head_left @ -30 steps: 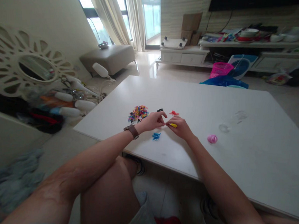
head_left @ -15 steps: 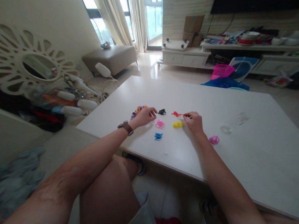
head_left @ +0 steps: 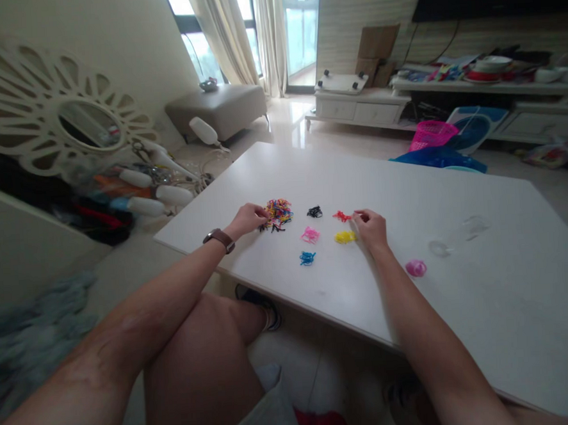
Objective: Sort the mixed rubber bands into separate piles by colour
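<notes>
My left hand [head_left: 248,220] is at the left edge of a mixed-colour heap of small rubber bands [head_left: 279,211]; its fingertips are pinched together, and what they grip is too small to make out. To the right, my right hand [head_left: 371,227] pinches at the edge of a small pile of red rubber bands [head_left: 342,216], a red band at its fingertips. Between the hands lie separate piles: black rubber bands [head_left: 315,211], pink rubber bands [head_left: 310,235] and blue rubber bands [head_left: 307,258]. Yellow rubber bands [head_left: 345,237] lie just below the red ones.
On the white table [head_left: 279,283], a pink-purple round object [head_left: 416,268] lies right of my right forearm. Beyond it are a clear ring-like piece [head_left: 440,248] and a clear container [head_left: 476,227]. A lamp with white shades [head_left: 174,195] stands close to the table's left edge.
My left hand has moved left from beside the black pile to the mixed heap, and its fingers have closed. My right hand has come slightly closer to the red pile.
</notes>
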`<state>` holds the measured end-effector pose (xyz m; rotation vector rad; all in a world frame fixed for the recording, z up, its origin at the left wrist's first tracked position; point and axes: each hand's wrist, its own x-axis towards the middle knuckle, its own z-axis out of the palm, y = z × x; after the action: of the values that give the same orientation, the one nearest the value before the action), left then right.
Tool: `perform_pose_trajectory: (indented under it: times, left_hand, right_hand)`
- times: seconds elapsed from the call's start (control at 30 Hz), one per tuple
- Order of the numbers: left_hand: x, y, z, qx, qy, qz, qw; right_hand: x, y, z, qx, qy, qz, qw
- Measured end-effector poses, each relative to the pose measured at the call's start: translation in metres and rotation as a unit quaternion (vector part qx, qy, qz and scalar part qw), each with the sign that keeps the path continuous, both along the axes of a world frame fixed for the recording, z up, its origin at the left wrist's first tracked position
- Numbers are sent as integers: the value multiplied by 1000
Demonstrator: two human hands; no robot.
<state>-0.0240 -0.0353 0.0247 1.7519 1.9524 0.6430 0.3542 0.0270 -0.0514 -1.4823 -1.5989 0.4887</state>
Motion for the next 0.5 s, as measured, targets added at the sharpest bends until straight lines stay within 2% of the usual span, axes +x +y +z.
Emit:
perform_pose_trajectory:
  times: [0.17,0.37,0.5]
  left_hand:
    - [-4,-1,-5,7,6,-24,1000]
    - [6,-2,-14,13,11,-102,995]
    - [10,-2,-21,34,22,-106,994]
  right_hand:
    - [3,-2,1,17,-3,-13,1000]
    - [5,-2,0,20,-6,-21,1000]
    - [6,-3,1,16,-5,-15,1000]
